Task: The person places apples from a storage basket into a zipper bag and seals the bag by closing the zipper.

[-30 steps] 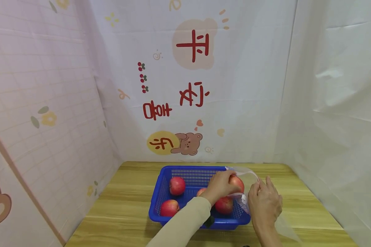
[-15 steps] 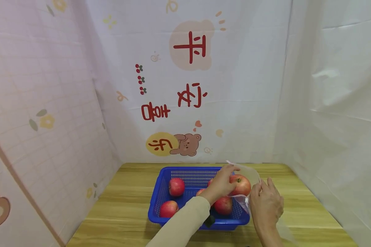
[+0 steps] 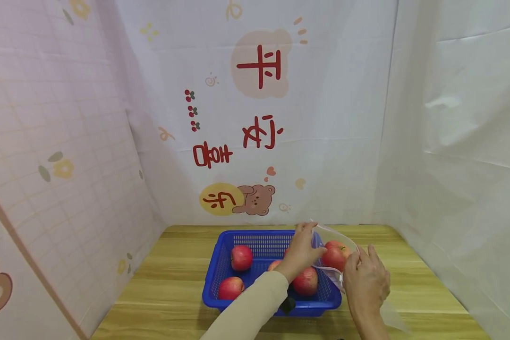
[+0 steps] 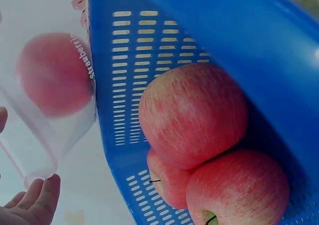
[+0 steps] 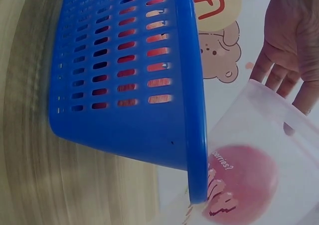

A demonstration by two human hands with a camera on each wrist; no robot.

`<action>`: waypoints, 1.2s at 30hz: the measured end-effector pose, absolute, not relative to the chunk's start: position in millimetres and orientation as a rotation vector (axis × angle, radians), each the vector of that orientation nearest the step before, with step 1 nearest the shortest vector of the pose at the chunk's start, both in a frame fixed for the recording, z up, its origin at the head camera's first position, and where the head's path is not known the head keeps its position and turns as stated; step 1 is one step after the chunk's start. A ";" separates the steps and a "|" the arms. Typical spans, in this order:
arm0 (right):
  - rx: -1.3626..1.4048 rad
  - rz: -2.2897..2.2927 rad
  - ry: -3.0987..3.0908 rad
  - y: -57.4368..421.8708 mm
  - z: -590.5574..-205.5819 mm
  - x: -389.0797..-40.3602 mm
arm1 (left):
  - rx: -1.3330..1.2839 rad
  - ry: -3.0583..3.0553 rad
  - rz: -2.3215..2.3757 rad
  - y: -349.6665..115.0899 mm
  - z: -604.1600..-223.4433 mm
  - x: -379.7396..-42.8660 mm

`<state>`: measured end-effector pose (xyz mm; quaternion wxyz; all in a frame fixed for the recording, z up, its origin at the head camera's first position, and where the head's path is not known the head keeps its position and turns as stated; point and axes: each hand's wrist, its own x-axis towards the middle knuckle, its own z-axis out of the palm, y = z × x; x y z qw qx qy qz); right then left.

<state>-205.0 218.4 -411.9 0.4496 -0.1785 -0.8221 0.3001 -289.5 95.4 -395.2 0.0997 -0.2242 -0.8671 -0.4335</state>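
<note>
Right of the basket (image 3: pixel 259 245), the right hand (image 3: pixel 366 281) pinches a bag (image 5: pixel 249 120) holding an apple (image 3: pixel 335 255); over the basket, the left hand (image 3: pixel 301 248), fingers wide, touches the bag.

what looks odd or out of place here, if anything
The red characters and bear printed on the back drape lie sideways, as if it were hung turned. Nothing looks spilled: apples sit in the blue basket, one apple in the clear bag.
</note>
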 end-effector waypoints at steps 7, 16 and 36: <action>-0.434 0.734 -2.031 218.6 -412.8 -205.8 | -0.654 -2.588 -1.306 89.6 -393.8 -291.8; -0.464 0.768 -2.021 220.5 -417.2 -206.2 | -0.671 -2.598 -1.322 74.6 -393.4 -299.1; -0.393 0.748 -2.065 210.8 -410.5 -212.9 | -0.690 -2.700 -1.265 5.1 -382.0 -305.9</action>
